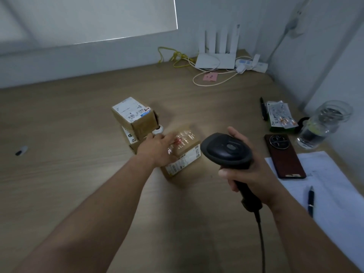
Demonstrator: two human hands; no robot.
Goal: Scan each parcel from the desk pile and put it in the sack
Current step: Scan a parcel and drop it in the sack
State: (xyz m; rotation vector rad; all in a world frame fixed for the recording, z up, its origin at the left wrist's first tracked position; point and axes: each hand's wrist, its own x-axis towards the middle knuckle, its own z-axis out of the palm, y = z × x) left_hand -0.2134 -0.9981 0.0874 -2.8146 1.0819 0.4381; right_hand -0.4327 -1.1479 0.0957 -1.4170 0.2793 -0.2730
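Note:
A small cardboard parcel (184, 154) with a white label on its near side lies on the wooden desk (78, 174). My left hand (157, 148) rests on its top with fingers stretched out, lit red by the scanner's light. My right hand (248, 174) grips the handle of a black barcode scanner (226, 150), whose head points at that parcel. Behind and to the left, a labelled cardboard parcel (134, 115) sits stacked on another box (131, 137). No sack is in view.
A dark phone (284, 156), white paper (334, 194) with a pen (311, 200), a glass jar (323, 125), a medicine packet (279, 115) and a black pen (263, 109) lie at right. A white router (218, 54), power strip and cables sit at the back.

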